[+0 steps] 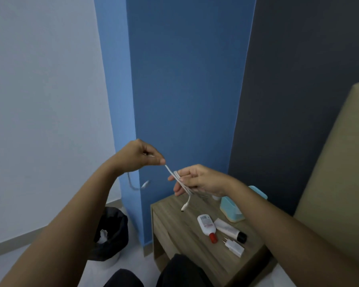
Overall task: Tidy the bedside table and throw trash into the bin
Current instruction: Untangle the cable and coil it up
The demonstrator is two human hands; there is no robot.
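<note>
Both hands hold a white charging cable [175,176] in the air above the wooden bedside table [180,228]. My right hand [197,180] grips several folded loops of it, and one plug end dangles below toward the tabletop. My left hand [140,155] pinches a strand of the cable up and to the left; the other plug end swings blurred beneath it. On the table lie a white bottle with a red cap [207,226], a white tube with a black cap [229,229] and a white charger plug [234,247].
A light blue box [230,208] stands at the table's back, partly behind my right forearm. A bin with a black liner [110,235] holding white paper sits on the floor left of the table. A beige headboard [340,162] rises on the right. Blue wall behind.
</note>
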